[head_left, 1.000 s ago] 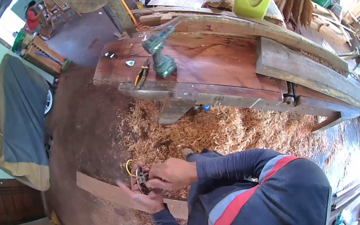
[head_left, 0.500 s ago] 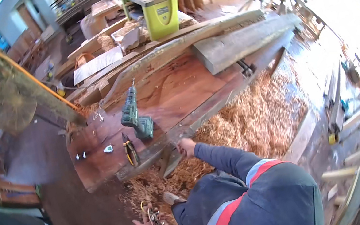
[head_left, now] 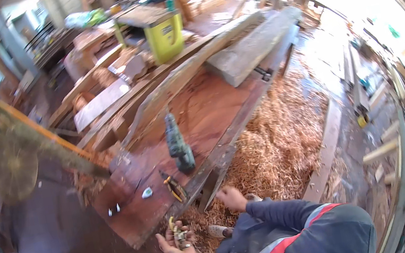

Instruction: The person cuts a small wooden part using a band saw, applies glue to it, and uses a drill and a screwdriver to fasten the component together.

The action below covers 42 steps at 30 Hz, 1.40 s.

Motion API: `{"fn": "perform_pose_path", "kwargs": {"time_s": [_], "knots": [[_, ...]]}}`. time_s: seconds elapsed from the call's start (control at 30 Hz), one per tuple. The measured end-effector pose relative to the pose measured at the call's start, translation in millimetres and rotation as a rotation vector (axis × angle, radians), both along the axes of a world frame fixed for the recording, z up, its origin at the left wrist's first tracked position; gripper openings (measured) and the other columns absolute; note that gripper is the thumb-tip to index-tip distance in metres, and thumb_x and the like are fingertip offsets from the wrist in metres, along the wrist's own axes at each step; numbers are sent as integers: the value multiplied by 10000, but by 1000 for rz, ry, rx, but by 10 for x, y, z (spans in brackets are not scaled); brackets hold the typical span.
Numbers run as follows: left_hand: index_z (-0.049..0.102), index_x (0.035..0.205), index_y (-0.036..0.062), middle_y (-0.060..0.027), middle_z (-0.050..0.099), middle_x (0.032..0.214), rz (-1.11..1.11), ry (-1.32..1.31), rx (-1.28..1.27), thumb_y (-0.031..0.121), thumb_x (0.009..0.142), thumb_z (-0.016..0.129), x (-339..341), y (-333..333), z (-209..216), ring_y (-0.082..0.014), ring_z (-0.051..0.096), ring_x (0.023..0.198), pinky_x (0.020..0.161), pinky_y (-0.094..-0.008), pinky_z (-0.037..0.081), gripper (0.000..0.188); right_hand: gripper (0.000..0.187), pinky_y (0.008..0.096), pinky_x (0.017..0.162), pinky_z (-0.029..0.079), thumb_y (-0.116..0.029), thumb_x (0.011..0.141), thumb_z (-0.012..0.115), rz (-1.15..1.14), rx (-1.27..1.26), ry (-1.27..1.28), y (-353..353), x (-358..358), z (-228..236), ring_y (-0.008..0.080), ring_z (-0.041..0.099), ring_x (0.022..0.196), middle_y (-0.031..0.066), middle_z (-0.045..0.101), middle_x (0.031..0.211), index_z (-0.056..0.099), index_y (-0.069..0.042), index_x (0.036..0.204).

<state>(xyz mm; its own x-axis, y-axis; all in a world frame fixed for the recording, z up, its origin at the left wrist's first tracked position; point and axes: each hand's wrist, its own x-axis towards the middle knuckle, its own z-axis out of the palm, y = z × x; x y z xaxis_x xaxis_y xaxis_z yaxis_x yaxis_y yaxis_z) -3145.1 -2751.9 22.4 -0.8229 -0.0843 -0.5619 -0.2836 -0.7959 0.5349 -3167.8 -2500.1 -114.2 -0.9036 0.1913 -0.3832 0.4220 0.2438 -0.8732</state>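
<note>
My left hand (head_left: pixel 179 251) is palm up by the bench's near left corner, fingers curled round small metal pieces (head_left: pixel 180 236) with a yellow part sticking up. Their exact kind does not show. Just off the bench's front edge is my right hand (head_left: pixel 231 198), its fingers curled in; whatever they hold is hidden. On the reddish wooden bench top (head_left: pixel 199 105) a green cordless drill (head_left: pixel 178 146) lies beyond my hands. Pliers with black and yellow handles (head_left: pixel 174 187) lie nearer. A small white and green piece (head_left: pixel 147 192) and two tiny white pieces (head_left: pixel 114 211) are left of the pliers.
A thick grey plank (head_left: pixel 254 48) rests on the bench's far end, beside a long wavy-edged board (head_left: pixel 173 80). Wood shavings (head_left: pixel 280 140) cover the floor to the right. A post with an orange cable (head_left: pixel 24 116) stands left. A yellow-green machine (head_left: pixel 165 39) stands behind.
My right hand has drawn back from the bench's front edge toward my body. My left hand, still holding the metal pieces, is closer to the bench corner. The whole view has turned.
</note>
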Motion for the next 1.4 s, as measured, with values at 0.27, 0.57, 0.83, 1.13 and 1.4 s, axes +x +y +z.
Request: {"fn": "perform_pose_path", "kwargs": {"time_s": [0.27,0.57,0.83,1.13,1.4], "knots": [[600,1139,-13,-173,700,1028,-633,-32,146,554,1022,434,-542,1735,142,-294,672,911,824,-422,570,603,293,447,741,543,-292,968,608,88,227,509,418,587,1335,371,662,887,157,611,1063,543,-85,1165],[655,1100,19,-101,703,970,-1433,212,-34,533,1052,327,61,4101,562,-197,664,872,809,-315,536,612,248,446,619,551,-197,890,616,-332,834,436,2083,1799,1722,340,661,769,144,573,982,535,-39,1063],[642,1108,-3,-78,698,934,-1752,581,-37,538,1056,325,1328,5646,561,-158,650,773,673,-258,517,629,179,418,536,527,-197,900,633,-639,1052,304,3043,3068,1948,315,629,670,106,544,859,531,-49,900],[648,1100,-18,-116,715,971,-2116,207,77,586,1048,326,2008,6492,411,-190,659,863,823,-303,523,687,129,457,618,524,-155,935,655,-1266,712,334,3330,3480,1747,373,660,760,163,608,836,624,-35,971],[448,1419,-34,-206,544,1396,-2439,57,464,297,1052,429,2255,7406,504,-282,539,1293,1100,-397,439,495,152,469,622,531,-213,957,662,-1417,718,317,4094,3870,1803,401,672,766,184,649,856,605,-73,943]]}}
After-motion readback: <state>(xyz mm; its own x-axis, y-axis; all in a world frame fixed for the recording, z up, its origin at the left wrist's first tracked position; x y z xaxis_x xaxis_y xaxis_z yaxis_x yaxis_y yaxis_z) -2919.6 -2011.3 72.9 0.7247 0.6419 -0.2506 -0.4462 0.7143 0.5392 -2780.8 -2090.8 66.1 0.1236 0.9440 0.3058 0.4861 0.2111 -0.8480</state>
